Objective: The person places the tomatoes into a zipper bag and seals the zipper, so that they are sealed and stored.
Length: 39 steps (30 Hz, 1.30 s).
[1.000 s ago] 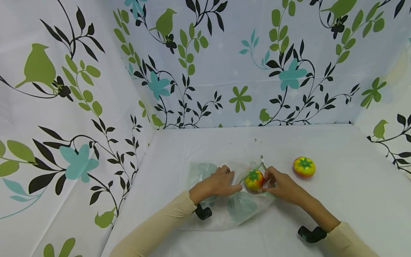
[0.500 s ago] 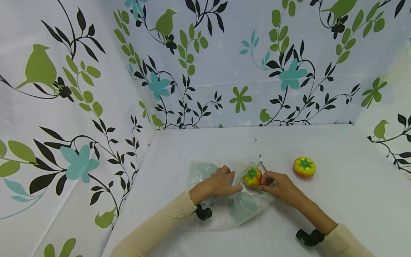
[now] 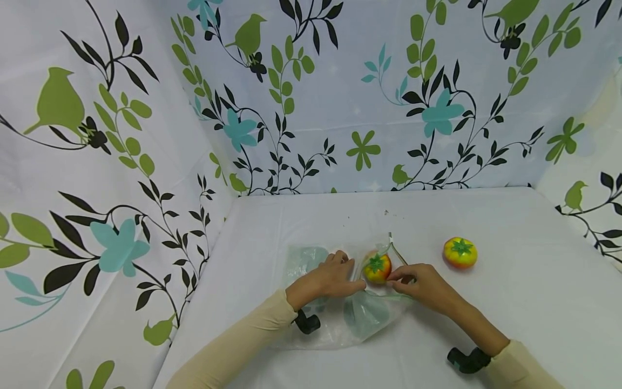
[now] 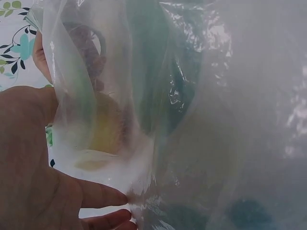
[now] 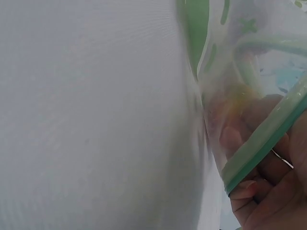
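On the white table lies a clear zip bag (image 3: pixel 369 316) with pale green patches and a green zip edge. A red-and-yellow toy tomato (image 3: pixel 377 268) with a green top sits in its mouth; the left wrist view shows the tomato (image 4: pixel 106 127) blurred through plastic. My right hand (image 3: pixel 425 283) has its bent fingertips at the tomato's right side, behind the zip edge in the right wrist view, where plastic partly covers the fingers (image 5: pixel 273 167). My left hand (image 3: pixel 328 276) rests on the bag left of the tomato, thumb at the mouth, fingers spread apart against the plastic.
A second red-and-yellow toy tomato (image 3: pixel 460 252) lies on the white table (image 3: pixel 525 292), right of the bag. Printed cloth with birds and leaves (image 3: pixel 301 129) hangs behind the table and at its sides. Dark wrist cameras (image 3: pixel 468 360) hang under both forearms.
The tomato has moved left, further into the bag's mouth, with my right hand following. My right fingers have drawn closer together at its right side. My left hand has stayed still.
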Tool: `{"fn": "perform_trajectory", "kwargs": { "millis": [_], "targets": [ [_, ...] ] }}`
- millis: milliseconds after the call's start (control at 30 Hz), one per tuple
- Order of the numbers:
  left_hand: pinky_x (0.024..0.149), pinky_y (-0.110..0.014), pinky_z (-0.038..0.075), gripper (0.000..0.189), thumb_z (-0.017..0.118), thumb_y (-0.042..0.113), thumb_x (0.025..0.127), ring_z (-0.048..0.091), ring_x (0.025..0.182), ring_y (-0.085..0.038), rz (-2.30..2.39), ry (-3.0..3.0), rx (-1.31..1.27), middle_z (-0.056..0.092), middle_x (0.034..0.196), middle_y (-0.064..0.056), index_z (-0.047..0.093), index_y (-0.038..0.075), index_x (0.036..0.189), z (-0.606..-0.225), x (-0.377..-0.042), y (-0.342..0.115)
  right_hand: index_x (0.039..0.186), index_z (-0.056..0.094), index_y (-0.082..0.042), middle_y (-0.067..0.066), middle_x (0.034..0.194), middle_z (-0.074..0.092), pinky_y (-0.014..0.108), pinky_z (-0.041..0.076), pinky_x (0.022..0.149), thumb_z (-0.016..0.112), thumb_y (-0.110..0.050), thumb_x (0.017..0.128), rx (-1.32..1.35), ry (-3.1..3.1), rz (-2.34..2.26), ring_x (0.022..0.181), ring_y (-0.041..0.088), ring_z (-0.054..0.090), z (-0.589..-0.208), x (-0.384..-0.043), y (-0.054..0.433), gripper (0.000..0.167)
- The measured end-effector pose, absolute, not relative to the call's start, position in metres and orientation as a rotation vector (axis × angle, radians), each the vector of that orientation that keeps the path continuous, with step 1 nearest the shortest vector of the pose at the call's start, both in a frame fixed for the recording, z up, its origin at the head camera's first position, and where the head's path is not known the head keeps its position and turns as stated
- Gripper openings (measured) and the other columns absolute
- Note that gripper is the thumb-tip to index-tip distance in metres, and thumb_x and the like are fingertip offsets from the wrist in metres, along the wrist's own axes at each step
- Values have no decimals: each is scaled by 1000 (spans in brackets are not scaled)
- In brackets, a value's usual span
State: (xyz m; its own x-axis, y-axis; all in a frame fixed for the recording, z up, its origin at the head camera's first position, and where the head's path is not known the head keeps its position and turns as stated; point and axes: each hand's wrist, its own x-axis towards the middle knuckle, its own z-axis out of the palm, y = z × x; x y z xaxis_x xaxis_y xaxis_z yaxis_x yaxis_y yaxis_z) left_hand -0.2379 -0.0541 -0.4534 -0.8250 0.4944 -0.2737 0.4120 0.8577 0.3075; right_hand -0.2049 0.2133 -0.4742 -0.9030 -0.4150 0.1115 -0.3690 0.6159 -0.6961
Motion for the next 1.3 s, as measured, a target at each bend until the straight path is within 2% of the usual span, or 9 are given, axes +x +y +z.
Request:
{"fn": "perform_trajectory", "kwargs": {
  "millis": [467, 633, 833, 967, 1100, 1300],
  "targets": [
    [114, -46, 43, 82, 48, 61, 100, 43, 139, -27, 345, 2701, 671, 42, 155, -12, 41, 8, 162, -452, -238, -53, 122, 81, -13, -1, 113, 79, 25, 56, 78, 71, -26, 103, -813, 2671, -1153, 91, 4, 63, -473, -205, 210, 25],
    [113, -46, 44, 83, 49, 61, 99, 44, 139, -27, 347, 2708, 675, 42, 154, -12, 42, 8, 162, -452, -237, -53, 127, 79, -13, 3, 124, 77, 24, 55, 81, 69, -24, 104, -818, 2661, -1141, 98, 6, 64, -472, -204, 208, 27],
    [113, -46, 44, 85, 51, 64, 98, 44, 140, -27, 362, 2712, 657, 42, 155, -11, 42, 8, 162, -453, -236, -52, 130, 77, -11, 6, 129, 76, 24, 55, 80, 68, -24, 105, -813, 2661, -1139, 92, 4, 61, -473, -203, 206, 30],
    [114, -45, 44, 87, 51, 65, 98, 43, 140, -26, 359, 2716, 648, 42, 155, -11, 41, 8, 162, -454, -235, -53, 133, 75, -13, 5, 123, 77, 23, 54, 76, 67, -24, 105, -800, 2653, -1153, 89, 6, 60, -474, -203, 206, 32],
    [115, -45, 43, 88, 51, 67, 97, 43, 141, -26, 342, 2719, 649, 42, 156, -10, 40, 9, 163, -455, -236, -53, 136, 73, -15, 2, 107, 78, 23, 50, 67, 67, -23, 105, -805, 2656, -1154, 82, 9, 57, -474, -205, 205, 33],
    [115, -47, 43, 90, 51, 69, 97, 43, 142, -27, 336, 2718, 656, 42, 156, -9, 39, 10, 164, -455, -236, -53, 140, 70, -16, 2, 108, 77, 23, 50, 65, 67, -23, 105, -840, 2668, -1142, 82, 9, 58, -473, -204, 204, 37]
  ]
}}
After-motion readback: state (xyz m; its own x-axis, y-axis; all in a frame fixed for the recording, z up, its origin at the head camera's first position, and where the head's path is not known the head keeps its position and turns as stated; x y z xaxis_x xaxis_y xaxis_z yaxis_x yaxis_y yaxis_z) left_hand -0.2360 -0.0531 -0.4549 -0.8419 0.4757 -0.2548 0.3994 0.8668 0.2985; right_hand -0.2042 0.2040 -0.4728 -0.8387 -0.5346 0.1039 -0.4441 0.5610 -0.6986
